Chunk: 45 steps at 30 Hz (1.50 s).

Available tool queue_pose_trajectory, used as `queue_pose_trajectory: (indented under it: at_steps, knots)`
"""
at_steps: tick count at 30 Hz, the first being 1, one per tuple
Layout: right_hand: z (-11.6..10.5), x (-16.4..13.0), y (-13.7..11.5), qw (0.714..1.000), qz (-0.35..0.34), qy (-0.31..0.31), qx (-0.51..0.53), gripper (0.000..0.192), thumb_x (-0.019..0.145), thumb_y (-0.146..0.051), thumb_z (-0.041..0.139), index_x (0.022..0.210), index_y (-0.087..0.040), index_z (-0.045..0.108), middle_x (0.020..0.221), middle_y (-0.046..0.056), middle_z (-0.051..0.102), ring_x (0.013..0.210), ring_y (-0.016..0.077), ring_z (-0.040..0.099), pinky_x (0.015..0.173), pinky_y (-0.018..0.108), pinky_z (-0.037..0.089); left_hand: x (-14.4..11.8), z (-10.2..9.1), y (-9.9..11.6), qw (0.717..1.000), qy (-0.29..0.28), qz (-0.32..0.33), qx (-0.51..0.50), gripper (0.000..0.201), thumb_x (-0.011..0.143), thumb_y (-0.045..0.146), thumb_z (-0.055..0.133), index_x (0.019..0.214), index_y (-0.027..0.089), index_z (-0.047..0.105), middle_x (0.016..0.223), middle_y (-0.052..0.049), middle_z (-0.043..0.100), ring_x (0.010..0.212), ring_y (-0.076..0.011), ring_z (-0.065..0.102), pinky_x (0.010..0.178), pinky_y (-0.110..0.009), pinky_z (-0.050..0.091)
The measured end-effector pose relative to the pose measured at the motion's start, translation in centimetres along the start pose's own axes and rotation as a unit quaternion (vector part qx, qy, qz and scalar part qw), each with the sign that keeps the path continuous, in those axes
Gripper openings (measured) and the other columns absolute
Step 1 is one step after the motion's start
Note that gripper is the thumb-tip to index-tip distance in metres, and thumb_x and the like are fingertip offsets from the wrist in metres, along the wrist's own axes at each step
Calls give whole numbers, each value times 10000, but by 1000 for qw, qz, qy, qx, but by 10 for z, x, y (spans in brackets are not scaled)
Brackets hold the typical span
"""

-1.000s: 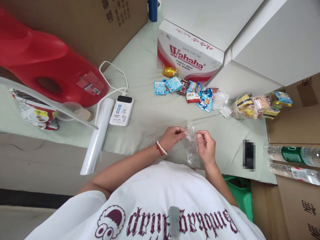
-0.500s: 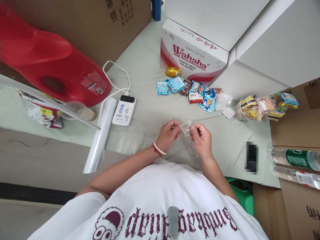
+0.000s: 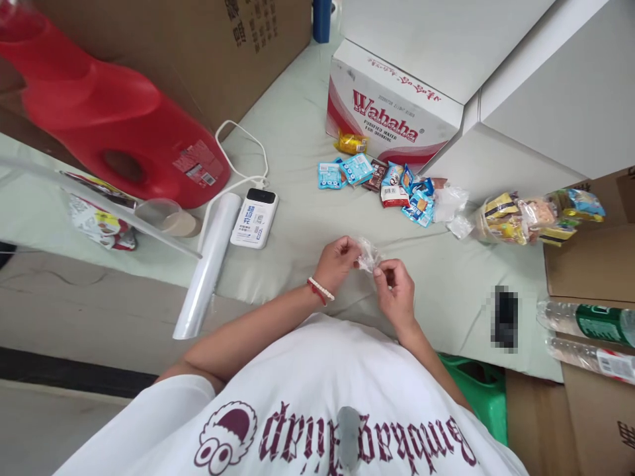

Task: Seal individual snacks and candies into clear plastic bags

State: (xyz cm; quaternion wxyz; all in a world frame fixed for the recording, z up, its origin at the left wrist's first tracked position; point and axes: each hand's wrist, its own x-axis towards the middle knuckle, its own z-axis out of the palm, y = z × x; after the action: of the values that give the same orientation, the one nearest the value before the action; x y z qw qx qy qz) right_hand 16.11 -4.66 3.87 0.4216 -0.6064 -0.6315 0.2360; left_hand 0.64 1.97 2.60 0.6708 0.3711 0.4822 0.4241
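From the head camera, both hands meet just above the near edge of the table [image 3: 297,231], each pinching a small clear bag [image 3: 368,254] bunched between them. The left hand [image 3: 338,262] grips one side with thumb and fingertips pressed together; the right hand [image 3: 395,289] nips the other side the same way, fingers curled. It looks like the bag's mouth is being rubbed open, so the next move likely calls for sliding the two layers apart without tearing. Snack packets [image 3: 391,185] lie well beyond, near a Wahaha box [image 3: 391,116]; a power bank [image 3: 254,218] sits left.
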Motion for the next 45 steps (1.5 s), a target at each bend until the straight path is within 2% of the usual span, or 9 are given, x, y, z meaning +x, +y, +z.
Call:
queue_pose_trajectory:
  at_steps: [5, 8, 12, 18, 22, 30, 36, 41, 45]
  knots:
    - [-11, 27, -7, 1000, 6, -9, 9, 266, 915, -477, 715, 968, -224, 656, 892, 7, 608, 718, 138, 524, 696, 284, 473, -8, 4, 2, 952, -19, 228, 202, 239, 896, 378, 650, 729, 210, 621, 843, -41, 658, 860, -176, 628, 787, -298, 526]
    - [-14, 46, -7, 997, 55, 4, 54, 277, 958, -474, 656, 865, -213, 673, 787, -9, 604, 699, 133, 519, 678, 271, 449, -4, 2, 9, 937, 26, 272, 217, 221, 909, 320, 627, 720, 210, 593, 854, -38, 658, 873, -171, 634, 792, -289, 538]
    - [-4, 50, -2, 980, 102, 106, 131, 308, 931, -515, 689, 902, -211, 647, 776, -25, 592, 661, 121, 507, 636, 259, 437, 1, -8, 16, 952, 119, 241, 147, 164, 905, 330, 620, 799, 213, 577, 916, -36, 646, 865, -166, 637, 744, -278, 559]
    - [15, 29, -3, 992, 55, 43, 103, 230, 980, -429, 644, 875, -225, 640, 821, -2, 586, 720, 142, 538, 658, 275, 438, -11, -22, 9, 967, 27, 182, 177, 367, 730, 274, 691, 1080, 236, 588, 1180, -58, 656, 1120, -228, 648, 950, -384, 542]
    - [15, 21, 1, 997, 19, 17, 67, 217, 976, -405, 640, 848, -231, 646, 835, 12, 589, 756, 159, 532, 691, 293, 449, -3, -18, 8, 938, 50, 185, 289, 217, 784, 373, 714, 861, 222, 579, 872, -6, 645, 902, -195, 609, 882, -347, 493]
    - [14, -9, 44, 946, 255, -11, 198, 319, 904, -549, 634, 911, -234, 581, 827, -3, 572, 694, 155, 527, 611, 287, 492, 26, -20, -14, 974, 143, 87, 153, 355, 916, 326, 546, 633, 234, 353, 598, 50, 397, 600, -130, 427, 604, -264, 379]
    - [2, 8, 33, 998, 58, -19, 0, 670, 808, -590, 788, 1343, -251, 572, 1350, 134, 597, 1241, 287, 566, 1005, 464, 518, 6, -16, -21, 913, 56, 258, 313, 369, 936, 384, 625, 647, 220, 465, 683, 20, 484, 678, -149, 479, 675, -294, 397]
    - [9, 35, 38, 996, 71, 26, 40, 286, 986, -491, 580, 967, -226, 685, 932, 45, 659, 854, 185, 619, 774, 324, 522, -1, -22, -17, 899, 68, 292, 320, 351, 978, 388, 573, 677, 226, 491, 721, 0, 539, 739, -165, 523, 733, -305, 434]
    - [18, 31, 56, 971, 179, 42, 151, 309, 917, -524, 627, 894, -215, 630, 699, -32, 569, 639, 140, 528, 629, 272, 459, -2, -52, -27, 926, 150, 177, 297, 331, 979, 428, 530, 717, 226, 518, 729, 2, 523, 727, -168, 512, 714, -303, 450]
